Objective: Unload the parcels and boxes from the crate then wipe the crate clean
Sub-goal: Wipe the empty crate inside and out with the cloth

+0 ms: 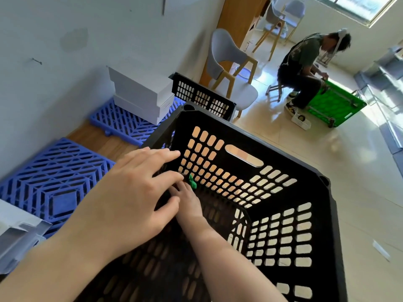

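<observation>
- Head view is showing the black perforated plastic crate (239, 136) sitting open-mouthed just beside the blue plastic grid pallets (54, 171); no parcels are showing inside it.
- White cardboard boxes (141, 94) are sitting stacked on the farther pallet, outside the crate and beyond its far-left corner, so unloading is looking finished.
- Left grip (135, 192) is lying released, fingers spread flat over the crate's left wall, apparently steadying it.
- Right grip (187, 201) is reaching deep inside toward the far-left corner, with a scrap of green cloth (193, 182) showing at its fingertips.
- Its fingers are mostly hiding behind the left grip, so I cannot tell whether it is pinching the cloth or pressing it flat.
- Step in hand, by my reading: wiping, working the inner corner.
- Next move is calling for sweeping the cloth along the slotted walls and bottom, with the left grip bracing against the push.
</observation>
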